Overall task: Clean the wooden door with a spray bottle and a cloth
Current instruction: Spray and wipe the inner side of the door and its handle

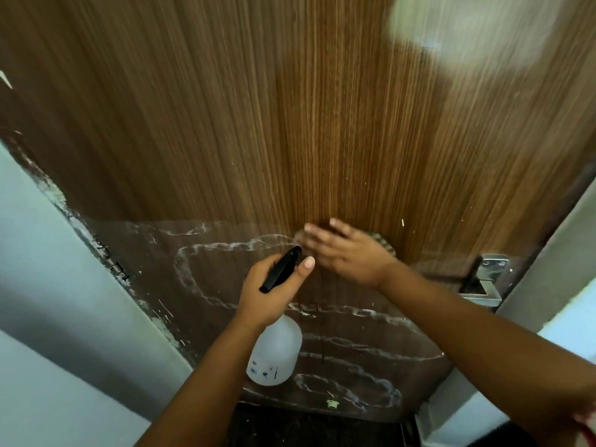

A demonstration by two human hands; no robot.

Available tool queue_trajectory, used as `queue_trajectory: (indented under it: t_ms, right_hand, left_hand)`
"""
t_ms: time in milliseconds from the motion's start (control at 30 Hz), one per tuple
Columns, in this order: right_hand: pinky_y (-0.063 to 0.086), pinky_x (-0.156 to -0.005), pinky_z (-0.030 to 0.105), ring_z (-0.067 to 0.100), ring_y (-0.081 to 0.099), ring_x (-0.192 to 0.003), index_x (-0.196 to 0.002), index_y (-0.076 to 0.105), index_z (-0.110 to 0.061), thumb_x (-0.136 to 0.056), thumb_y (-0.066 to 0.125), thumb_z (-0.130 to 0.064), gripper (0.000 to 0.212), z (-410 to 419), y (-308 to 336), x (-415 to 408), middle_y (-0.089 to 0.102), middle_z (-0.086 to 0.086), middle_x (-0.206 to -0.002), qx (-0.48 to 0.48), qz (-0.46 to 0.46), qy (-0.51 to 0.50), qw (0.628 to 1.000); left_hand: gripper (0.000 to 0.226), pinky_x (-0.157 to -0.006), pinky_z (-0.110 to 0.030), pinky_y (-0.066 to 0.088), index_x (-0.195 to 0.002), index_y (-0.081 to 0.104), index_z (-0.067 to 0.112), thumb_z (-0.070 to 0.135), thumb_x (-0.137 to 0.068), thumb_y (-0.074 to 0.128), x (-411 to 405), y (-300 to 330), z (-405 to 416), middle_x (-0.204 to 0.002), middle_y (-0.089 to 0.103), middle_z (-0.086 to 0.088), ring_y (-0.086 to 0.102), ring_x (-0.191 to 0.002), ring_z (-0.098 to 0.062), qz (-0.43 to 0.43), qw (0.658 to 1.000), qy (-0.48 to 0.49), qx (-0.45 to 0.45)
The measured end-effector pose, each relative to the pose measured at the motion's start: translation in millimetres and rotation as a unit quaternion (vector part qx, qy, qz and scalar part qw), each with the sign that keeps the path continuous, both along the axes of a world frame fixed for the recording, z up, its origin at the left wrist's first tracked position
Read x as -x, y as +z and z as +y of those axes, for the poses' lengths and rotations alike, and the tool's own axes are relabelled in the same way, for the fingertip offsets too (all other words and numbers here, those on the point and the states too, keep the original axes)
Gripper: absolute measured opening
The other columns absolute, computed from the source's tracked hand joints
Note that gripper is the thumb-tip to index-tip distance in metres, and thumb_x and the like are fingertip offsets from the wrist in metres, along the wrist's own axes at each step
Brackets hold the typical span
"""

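The wooden door (290, 108) fills the view, brown with vertical grain; its lower part is darker with white dried streaks. My left hand (271, 291) grips a white spray bottle (275, 353) by its black trigger head, nozzle pointing toward the door. My right hand (345, 250) lies against the door at mid-height, fingers straight and blurred, pressing a patterned cloth (382, 241). Only an edge of the cloth shows past the knuckles.
A metal lever handle (483, 285) sits at the door's right edge. Pale walls (48, 285) flank the door on both sides. A hinge (109, 256) shows on the left edge. Dark floor (306, 427) lies at the bottom. A bright reflection glows at the upper right.
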State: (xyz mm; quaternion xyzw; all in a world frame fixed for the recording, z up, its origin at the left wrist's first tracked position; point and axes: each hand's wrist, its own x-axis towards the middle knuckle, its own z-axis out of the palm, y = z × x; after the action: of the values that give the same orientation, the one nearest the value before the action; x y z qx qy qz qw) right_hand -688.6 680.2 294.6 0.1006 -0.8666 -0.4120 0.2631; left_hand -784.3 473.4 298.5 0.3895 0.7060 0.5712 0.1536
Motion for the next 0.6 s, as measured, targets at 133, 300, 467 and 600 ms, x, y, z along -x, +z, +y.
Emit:
queue_trajectory:
  t_ms: [133,300,467,600]
  right_hand:
    - [0.012,-0.118,0.049,0.029,0.024,-0.146,-0.150,0.035,-0.013,-0.097,0.049,-0.027,0.057,-5,111,34,0.038,0.007,-0.154,0.101,0.293,-0.020,0.950]
    - [0.015,-0.119,0.042,0.029,0.027,-0.144,-0.148,0.036,-0.007,-0.103,0.042,-0.025,0.049,-13,119,54,0.040,0.012,-0.152,0.152,0.354,0.001,0.923]
    - [0.016,-0.117,0.047,0.032,0.033,-0.142,-0.143,0.047,-0.007,-0.096,0.055,-0.023,0.050,-29,-10,66,0.041,0.015,-0.151,0.050,0.026,0.057,0.997]
    - [-0.007,-0.113,0.054,0.036,0.012,-0.149,-0.142,0.049,-0.013,-0.097,0.050,-0.025,0.047,-54,-61,73,0.032,0.012,-0.156,-0.120,-0.265,-0.008,0.957]
  left_hand:
    - [0.101,-0.079,-0.050,0.057,-0.090,0.068,0.004,0.099,-0.058,0.056,6,8,-3,-0.075,0.065,-0.017,0.067,-0.075,-0.029,0.023,0.999,0.009,0.038]
    - [0.092,-0.069,-0.042,0.058,-0.077,0.066,0.010,0.099,-0.056,0.056,16,4,-17,-0.065,0.065,-0.009,0.067,-0.066,-0.023,0.005,0.996,0.066,0.063]
    - [0.088,-0.070,-0.048,0.058,-0.082,0.069,0.013,0.097,-0.056,0.062,27,-4,-38,-0.068,0.063,-0.014,0.066,-0.067,-0.028,-0.021,0.994,0.085,0.060]
    - [0.072,-0.061,-0.023,0.052,-0.080,0.068,0.026,0.095,-0.060,0.061,39,-5,-63,-0.065,0.062,-0.003,0.061,-0.062,-0.006,-0.022,0.994,0.105,0.023]
